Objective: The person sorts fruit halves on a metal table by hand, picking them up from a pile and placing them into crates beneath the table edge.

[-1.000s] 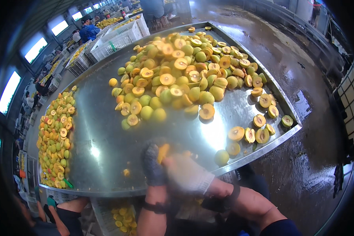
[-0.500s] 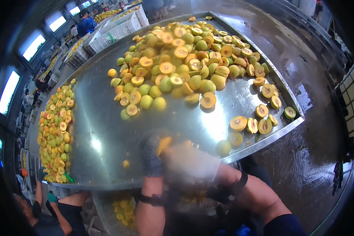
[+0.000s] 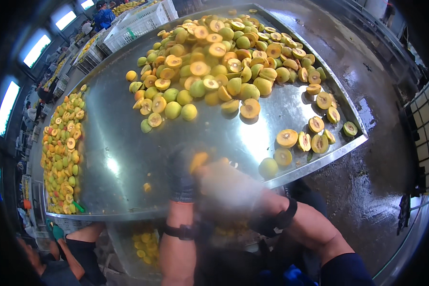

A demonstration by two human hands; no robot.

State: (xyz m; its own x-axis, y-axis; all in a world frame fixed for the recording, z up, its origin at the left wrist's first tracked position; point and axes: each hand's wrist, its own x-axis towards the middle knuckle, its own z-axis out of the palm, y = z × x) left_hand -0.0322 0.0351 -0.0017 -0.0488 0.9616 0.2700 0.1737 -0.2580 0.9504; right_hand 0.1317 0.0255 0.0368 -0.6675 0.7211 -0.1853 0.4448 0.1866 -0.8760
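Observation:
Above the near edge of the metal table (image 3: 128,162), my left hand (image 3: 181,174) in a dark glove closes round a piece of orange-yellow fruit (image 3: 198,161), perhaps a stone-fruit half. Pressed close beside it, my right hand (image 3: 231,183) wears a pale glove. Blur smears its fingers, so whatever it holds is hidden. A large heap of green-yellow stone fruit (image 3: 207,85), many cut in half, spreads across the far side. Several loose halves (image 3: 287,138) lie cut face up at the right, near a whole-looking green fruit (image 3: 268,168).
A second fruit pile (image 3: 62,152) lines the table's left end, with a green-handled tool (image 3: 78,206) at its near corner. There a co-worker's green-gloved hand (image 3: 57,232) shows. Below the table is a bin of yellow pieces (image 3: 147,248). White crates (image 3: 133,31) stand behind; wet floor (image 3: 357,157) lies right.
The whole view has shifted slightly, so the table sits a little higher and further left. Both hands stay together over the near edge, the left still gripping the fruit piece.

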